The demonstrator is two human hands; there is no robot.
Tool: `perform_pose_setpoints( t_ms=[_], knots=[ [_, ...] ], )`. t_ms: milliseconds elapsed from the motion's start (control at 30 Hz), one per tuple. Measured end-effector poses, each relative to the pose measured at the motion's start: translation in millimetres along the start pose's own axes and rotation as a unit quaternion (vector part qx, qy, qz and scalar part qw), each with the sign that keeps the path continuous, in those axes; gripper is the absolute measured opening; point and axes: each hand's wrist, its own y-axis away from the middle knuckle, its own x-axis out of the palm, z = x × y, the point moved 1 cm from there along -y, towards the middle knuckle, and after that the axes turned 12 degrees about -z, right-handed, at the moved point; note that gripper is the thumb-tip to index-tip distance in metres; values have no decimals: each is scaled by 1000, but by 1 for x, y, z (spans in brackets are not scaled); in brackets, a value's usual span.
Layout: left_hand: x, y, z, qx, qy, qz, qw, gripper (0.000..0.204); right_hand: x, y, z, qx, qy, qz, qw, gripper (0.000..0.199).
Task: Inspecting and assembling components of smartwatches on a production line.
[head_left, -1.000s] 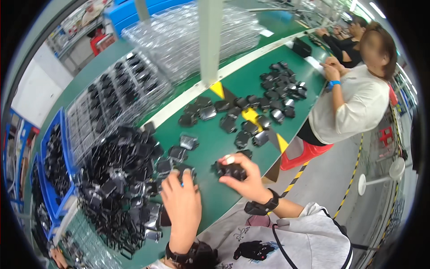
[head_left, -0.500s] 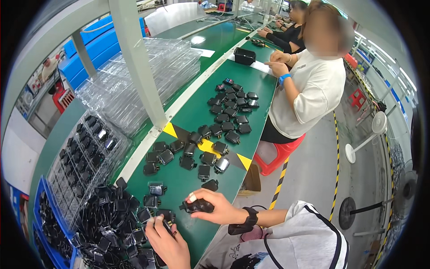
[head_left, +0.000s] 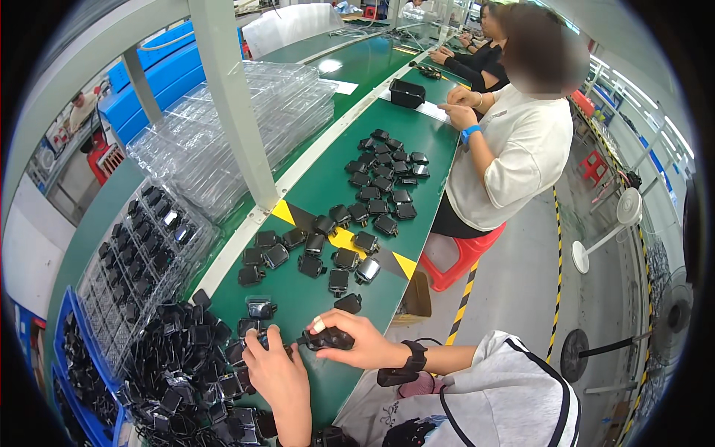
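Note:
My right hand point(head_left: 360, 341) is closed round a stubby black tool point(head_left: 328, 339) with a lumpy, rounded handle. The tool's narrow end points left, towards my left hand. My left hand point(head_left: 277, 372) has its fingers bent down over a small black square watch-like unit point(head_left: 262, 339); the fingers cover most of it. Just beyond those fingertips lies another such unit with a glossy face point(head_left: 261, 308). To the left of my left hand is a big heap of black units with thin dark straps or leads point(head_left: 175, 365).
Loose black units point(head_left: 345, 258) spread along the green bench point(head_left: 313, 294). Left stand a clear partitioned tray point(head_left: 112, 328) with units, blue bins point(head_left: 67, 298) and stacked clear trays point(head_left: 186, 141). A grey post point(head_left: 237, 112) rises beside them. A co-worker in white point(head_left: 532, 141) sits further along.
My left hand has moved up and away from me, from the heap's edge to the units nearer the tool. My right hand, still round the tool, has barely moved.

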Motion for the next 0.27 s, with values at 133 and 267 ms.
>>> perform_pose_setpoints(
  t_ms=[133, 267],
  knots=[
    [-1, -1, 2, 3, 10, -8, 1000, 40, 0, 1, 0, 4, 2, -1, 1000, 40],
    [-10, -4, 5, 22, 54, -39, 998, 40, 0, 1, 1, 0, -2, -1, 1000, 41]
  ],
)
